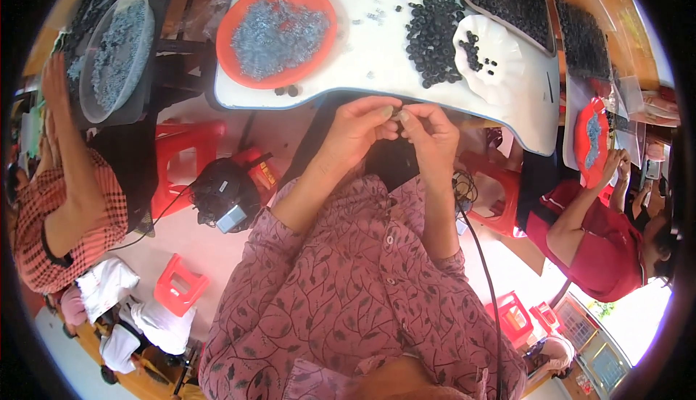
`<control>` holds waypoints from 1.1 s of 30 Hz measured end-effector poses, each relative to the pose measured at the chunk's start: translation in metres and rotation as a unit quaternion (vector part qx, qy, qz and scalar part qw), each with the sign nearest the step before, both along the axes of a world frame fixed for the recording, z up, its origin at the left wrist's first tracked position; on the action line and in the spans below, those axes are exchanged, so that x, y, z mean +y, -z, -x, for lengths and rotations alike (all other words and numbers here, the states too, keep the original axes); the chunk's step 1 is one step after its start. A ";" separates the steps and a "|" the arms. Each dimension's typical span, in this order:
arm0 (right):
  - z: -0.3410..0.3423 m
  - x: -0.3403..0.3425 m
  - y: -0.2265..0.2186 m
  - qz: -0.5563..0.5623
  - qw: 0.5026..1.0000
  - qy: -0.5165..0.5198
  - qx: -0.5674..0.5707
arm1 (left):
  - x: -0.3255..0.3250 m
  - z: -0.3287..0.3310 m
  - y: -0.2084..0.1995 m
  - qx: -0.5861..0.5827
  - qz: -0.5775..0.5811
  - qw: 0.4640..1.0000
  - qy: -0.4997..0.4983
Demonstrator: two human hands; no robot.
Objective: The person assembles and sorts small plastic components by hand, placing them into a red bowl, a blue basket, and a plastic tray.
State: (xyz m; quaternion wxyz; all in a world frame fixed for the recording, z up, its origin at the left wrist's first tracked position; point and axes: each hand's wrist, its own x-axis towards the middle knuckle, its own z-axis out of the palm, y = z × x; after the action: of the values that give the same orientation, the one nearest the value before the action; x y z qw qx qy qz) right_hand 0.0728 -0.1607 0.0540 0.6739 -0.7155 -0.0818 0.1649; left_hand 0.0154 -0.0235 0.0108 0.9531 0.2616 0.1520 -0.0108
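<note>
Black rubber rings [433,38] lie heaped on the white table [377,52] just beyond my hands. My left hand [360,126] and right hand [429,130] meet fingertip to fingertip, pinching a small pale part [396,113] between them at the table's near edge. Beyond my left hand sits an orange plate [276,32] of grey metal pieces; beyond my right, a white scalloped dish [490,58].

Both hands meet just below the near edge of the white tabletop [377,52]: the left hand [357,128] and right hand [433,133] pinch a small part [396,114] between their fingertips. On the tabletop sit an orange plate [230,27] of grey metal pieces, a heap of black rings [431,38] and a white dish [500,67].
</note>
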 end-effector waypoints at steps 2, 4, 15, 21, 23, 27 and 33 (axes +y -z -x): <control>-0.006 0.001 -0.001 0.019 0.999 0.014 -0.021 | 0.001 -0.001 0.002 0.003 0.004 1.000 -0.005; -0.014 0.004 0.003 0.038 0.998 0.029 -0.042 | 0.002 -0.002 0.005 0.006 0.009 1.000 -0.009; -0.064 0.036 0.018 0.353 0.832 0.072 -0.421 | 0.005 0.000 0.006 0.008 -0.002 1.000 -0.009; -0.067 0.041 0.014 0.402 0.821 0.039 -0.404 | 0.007 0.000 0.009 0.000 0.009 1.000 -0.014; -0.065 0.041 0.011 0.399 0.825 0.027 -0.400 | 0.008 0.001 0.010 0.003 0.008 1.000 -0.016; -0.060 0.037 0.003 0.365 0.879 0.013 -0.306 | 0.009 0.001 0.011 0.006 0.015 1.000 -0.018; -0.062 0.036 0.006 0.375 0.869 0.015 -0.323 | 0.011 0.001 0.012 0.004 0.012 1.000 -0.012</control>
State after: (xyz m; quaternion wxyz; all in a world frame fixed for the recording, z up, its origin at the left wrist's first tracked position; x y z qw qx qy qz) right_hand 0.1343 -0.1246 0.0477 0.2932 -0.9288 -0.2164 -0.0669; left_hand 0.0148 -0.0125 -0.0010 0.9555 0.2487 0.1586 -0.0026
